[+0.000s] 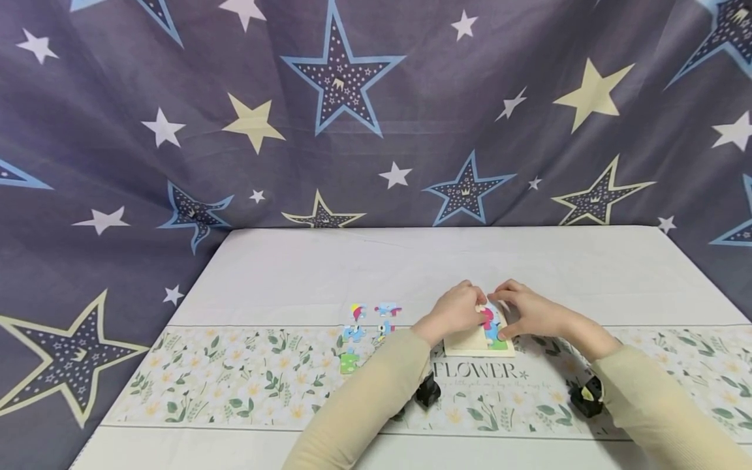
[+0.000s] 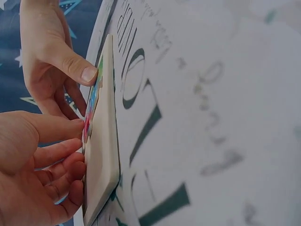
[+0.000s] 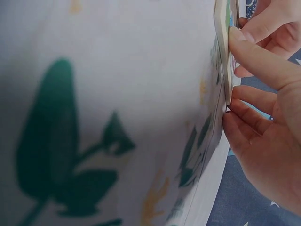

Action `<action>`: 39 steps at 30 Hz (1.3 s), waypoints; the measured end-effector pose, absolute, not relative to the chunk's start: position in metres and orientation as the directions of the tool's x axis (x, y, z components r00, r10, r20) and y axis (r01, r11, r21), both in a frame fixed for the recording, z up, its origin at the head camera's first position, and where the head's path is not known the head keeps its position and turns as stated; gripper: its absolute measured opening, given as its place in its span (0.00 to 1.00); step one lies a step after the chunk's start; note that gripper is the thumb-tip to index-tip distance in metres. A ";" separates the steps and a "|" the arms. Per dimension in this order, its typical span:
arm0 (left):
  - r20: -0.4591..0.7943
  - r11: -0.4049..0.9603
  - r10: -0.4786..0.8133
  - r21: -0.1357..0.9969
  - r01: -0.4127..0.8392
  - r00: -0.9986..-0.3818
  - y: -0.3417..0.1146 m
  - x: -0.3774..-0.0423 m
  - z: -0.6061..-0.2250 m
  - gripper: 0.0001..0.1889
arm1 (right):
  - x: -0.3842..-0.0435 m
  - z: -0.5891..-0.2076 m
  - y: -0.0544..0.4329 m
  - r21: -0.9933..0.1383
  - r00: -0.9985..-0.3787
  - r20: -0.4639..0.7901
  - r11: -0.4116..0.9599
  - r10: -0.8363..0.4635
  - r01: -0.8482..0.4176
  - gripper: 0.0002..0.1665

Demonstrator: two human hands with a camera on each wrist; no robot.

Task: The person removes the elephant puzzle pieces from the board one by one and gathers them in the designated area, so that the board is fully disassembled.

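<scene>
A shallow wooden puzzle board (image 1: 464,343) lies on the table, its right part filled with bright jigsaw pieces (image 1: 492,331) and its left part bare wood. My left hand (image 1: 458,311) reaches over the bare part and pinches a magenta puzzle piece (image 2: 87,126) at the edge of the filled area; the fingertips partly cover it. From the right, my right hand (image 1: 533,313) grips the board, thumb (image 3: 237,35) on its near right side and fingers at the far edge. Both hands are close together over the board.
Several loose puzzle pieces lie left of the board, among them a red and yellow one (image 1: 358,312), a blue one (image 1: 354,333) and a green one (image 1: 349,361). A flower-printed band (image 1: 235,378) crosses the white table (image 1: 329,267). Behind hangs a star-patterned curtain (image 1: 376,156).
</scene>
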State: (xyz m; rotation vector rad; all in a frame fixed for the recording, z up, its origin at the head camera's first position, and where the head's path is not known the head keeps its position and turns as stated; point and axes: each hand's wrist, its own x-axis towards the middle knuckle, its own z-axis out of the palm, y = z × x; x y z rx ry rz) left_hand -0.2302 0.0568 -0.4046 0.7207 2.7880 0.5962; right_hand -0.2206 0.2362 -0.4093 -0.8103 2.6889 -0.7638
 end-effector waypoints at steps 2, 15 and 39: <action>-0.089 0.800 0.498 0.431 0.417 -0.863 0.057 -0.230 -0.405 0.16 | -0.221 -0.409 0.236 -0.541 -0.820 -0.062 0.710 -0.569 -0.451 0.44; -0.058 0.809 0.475 0.422 0.409 -0.878 0.061 -0.231 -0.408 0.16 | -0.221 -0.408 0.235 -0.541 -0.822 -0.065 0.712 -0.566 -0.447 0.45; -0.069 0.798 0.420 0.502 0.333 -0.905 0.066 -0.230 -0.412 0.16 | -0.221 -0.410 0.236 -0.530 -0.824 -0.059 0.718 -0.563 -0.452 0.45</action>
